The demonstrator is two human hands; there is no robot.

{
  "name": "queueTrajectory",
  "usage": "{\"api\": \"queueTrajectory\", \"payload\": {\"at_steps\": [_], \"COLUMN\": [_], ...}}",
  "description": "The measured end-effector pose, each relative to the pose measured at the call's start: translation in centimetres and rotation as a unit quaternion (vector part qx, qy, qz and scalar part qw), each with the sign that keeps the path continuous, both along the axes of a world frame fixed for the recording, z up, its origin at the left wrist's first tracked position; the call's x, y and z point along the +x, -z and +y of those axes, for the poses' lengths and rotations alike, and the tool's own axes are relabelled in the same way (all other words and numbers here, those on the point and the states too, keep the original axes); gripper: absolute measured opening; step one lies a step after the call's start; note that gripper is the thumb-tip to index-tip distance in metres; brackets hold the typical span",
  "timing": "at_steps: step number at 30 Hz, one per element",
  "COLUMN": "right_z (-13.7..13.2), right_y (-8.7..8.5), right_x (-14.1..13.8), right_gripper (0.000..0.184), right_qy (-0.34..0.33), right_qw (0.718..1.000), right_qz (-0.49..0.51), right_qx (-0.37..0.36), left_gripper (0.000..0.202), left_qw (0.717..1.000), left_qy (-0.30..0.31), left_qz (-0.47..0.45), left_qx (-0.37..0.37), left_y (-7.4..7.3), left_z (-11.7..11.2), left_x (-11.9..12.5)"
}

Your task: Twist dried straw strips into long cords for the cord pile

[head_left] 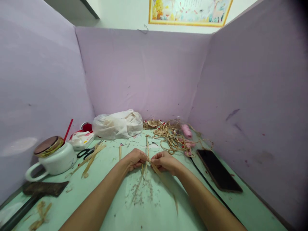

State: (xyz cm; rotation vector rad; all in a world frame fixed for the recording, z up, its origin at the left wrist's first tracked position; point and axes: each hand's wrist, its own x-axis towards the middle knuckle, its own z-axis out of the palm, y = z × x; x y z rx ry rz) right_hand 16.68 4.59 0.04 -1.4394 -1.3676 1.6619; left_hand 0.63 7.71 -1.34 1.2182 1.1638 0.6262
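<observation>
At the middle of the green tabletop, a thin braided cord [147, 145] of straw-coloured fibre runs away from me, and its near end lies between my two hands. My left hand [137, 159] pinches the loose fibre strips at that end with thumb and forefinger. Close beside it, fingertips almost meeting the left ones, my right hand [165, 161] grips a flat straw-coloured strip [166, 181] that trails down toward me. Thinner strips [137, 186] hang below the left fingers. The fingers hide the exact crossing of the strips.
Left are a white mug [60, 158] with a lidded jar top, scissors [85, 153], cut strips [92, 157] and a hammer [45, 189]. A plastic bag [119, 124] lies behind. Tangled cord [172, 138], pink thread [186, 131] and a phone [218, 170] are right. Purple walls enclose three sides.
</observation>
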Motion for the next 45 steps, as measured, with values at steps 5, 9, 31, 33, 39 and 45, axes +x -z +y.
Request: {"api": "queueTrajectory", "payload": {"at_steps": [5, 9, 31, 33, 39, 45], "right_z": [-1.8, -3.1, -2.8, -2.7, -2.9, -3.1], "right_y": [1.3, 1.4, 1.9, 1.9, 1.5, 1.3], "right_x": [2.0, 2.3, 4.4, 4.5, 4.5, 4.5], "right_gripper": [0.014, 0.014, 0.019, 0.021, 0.024, 0.023], "right_qy": [-0.063, -0.039, -0.153, -0.160, -0.176, -0.182], "right_qw": [0.998, 0.998, 0.982, 0.980, 0.978, 0.978], "right_qz": [0.012, -0.030, 0.042, 0.049, 0.052, 0.040], "right_qx": [-0.018, -0.035, -0.098, -0.103, -0.101, -0.096], "left_gripper": [0.011, 0.011, 0.013, 0.012, 0.013, 0.014], "left_qw": [0.999, 0.999, 0.999, 0.999, 0.999, 0.999], "left_qy": [0.032, 0.034, 0.044, 0.043, 0.038, 0.049], "left_qz": [0.012, 0.004, 0.005, 0.008, 0.018, 0.013], "left_qx": [0.010, 0.014, 0.019, 0.019, 0.017, 0.013], "left_y": [-0.3, -0.4, -0.5, -0.5, -0.6, -0.5], "left_z": [-0.2, -0.3, -0.5, -0.5, -0.5, -0.4], "left_x": [0.0, 0.0, 0.2, 0.3, 0.5, 0.4]}}
